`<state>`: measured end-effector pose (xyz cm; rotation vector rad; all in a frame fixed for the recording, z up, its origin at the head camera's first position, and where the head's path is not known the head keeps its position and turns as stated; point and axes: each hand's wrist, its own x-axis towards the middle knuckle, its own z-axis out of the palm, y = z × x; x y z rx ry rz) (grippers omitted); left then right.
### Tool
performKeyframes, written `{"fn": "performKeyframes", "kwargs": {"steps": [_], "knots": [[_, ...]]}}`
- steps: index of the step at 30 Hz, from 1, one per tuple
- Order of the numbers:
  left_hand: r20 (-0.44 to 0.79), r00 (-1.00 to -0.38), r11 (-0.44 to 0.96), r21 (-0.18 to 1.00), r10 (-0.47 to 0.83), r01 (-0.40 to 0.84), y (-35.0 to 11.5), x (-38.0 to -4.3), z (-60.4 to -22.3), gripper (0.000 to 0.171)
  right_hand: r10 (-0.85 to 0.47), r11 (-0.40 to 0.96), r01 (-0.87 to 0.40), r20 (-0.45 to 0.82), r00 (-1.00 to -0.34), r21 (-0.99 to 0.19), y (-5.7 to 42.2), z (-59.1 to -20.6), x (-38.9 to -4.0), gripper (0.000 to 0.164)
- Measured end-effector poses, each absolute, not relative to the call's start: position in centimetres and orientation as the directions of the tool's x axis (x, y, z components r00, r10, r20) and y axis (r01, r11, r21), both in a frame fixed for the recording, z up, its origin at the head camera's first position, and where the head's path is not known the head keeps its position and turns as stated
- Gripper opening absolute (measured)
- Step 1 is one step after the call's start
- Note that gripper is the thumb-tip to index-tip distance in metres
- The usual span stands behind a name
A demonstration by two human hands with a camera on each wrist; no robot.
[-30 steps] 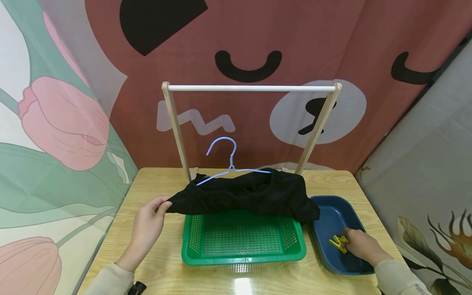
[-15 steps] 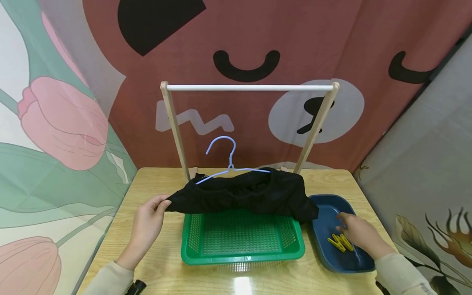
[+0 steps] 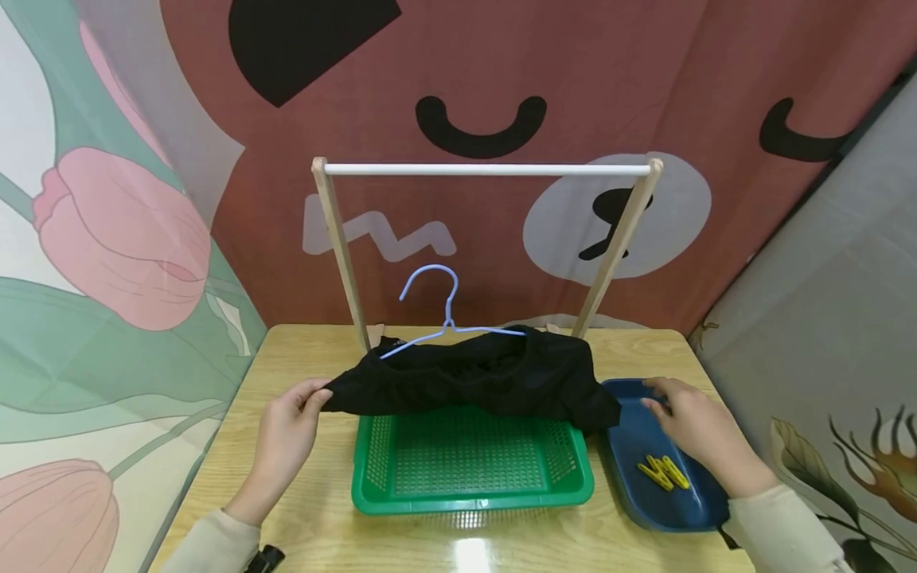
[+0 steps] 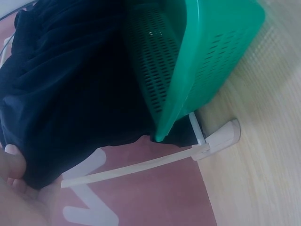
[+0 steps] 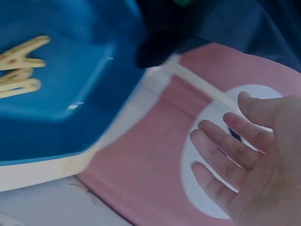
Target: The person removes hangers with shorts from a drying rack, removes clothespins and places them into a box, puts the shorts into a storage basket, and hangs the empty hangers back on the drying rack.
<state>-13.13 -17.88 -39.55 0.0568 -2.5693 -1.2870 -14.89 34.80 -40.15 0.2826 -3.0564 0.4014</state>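
Observation:
A black garment [image 3: 473,382] lies over the back of a green basket [image 3: 473,504], with a light-blue hanger [image 3: 450,310] in its neck opening and the hook standing up. My left hand [image 3: 286,422] pinches the garment's left corner between thumb and fingers; the left wrist view shows this grip on the dark cloth [image 4: 70,94]. Above the blue tray [image 3: 630,477], my right hand [image 3: 705,434] is held with fingers apart and nothing in them. Yellow clothespins [image 3: 663,473] lie in the tray, below that hand. The right wrist view shows the spread fingers [image 5: 221,162] empty.
Behind the basket stands a small rack with a white rod [image 3: 487,170] and wooden uprights [image 3: 618,247]. Its foot [image 4: 221,139] rests on the wooden table [image 3: 315,509]. Patterned curtains [image 3: 487,95] close off the back and sides.
My right hand has let go of a yellow clothespin in the blue tray and moved up, away from the clothespins, toward the tray's far end. The left hand keeps its pinch on the garment.

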Motion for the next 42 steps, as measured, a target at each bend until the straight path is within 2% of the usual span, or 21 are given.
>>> {"fn": "performKeyframes", "kwargs": {"steps": [14,21,35,42], "knots": [[0.255,-0.955,0.616,0.780,-0.154,0.109,-17.8,-13.0,-39.8,0.015,-0.159,0.921,-0.236,0.254,-0.954,-0.310,30.6,-35.5,-16.3,0.035],[0.269,-0.950,0.621,0.775,-0.159,0.116,-17.8,-13.0,-39.9,0.014,-0.188,0.858,-0.359,0.426,-0.885,-0.366,27.8,-34.3,-16.7,0.031],[0.246,-0.955,0.613,0.784,-0.162,0.098,-17.7,-13.0,-39.8,0.014,-0.248,0.831,-0.386,0.354,-0.902,-0.400,25.4,-34.9,-18.2,0.032],[0.257,-0.952,0.614,0.782,-0.163,0.106,-17.8,-13.0,-40.0,0.014,-0.238,0.831,-0.387,0.374,-0.897,-0.400,25.2,-35.6,-18.5,0.019]]}}
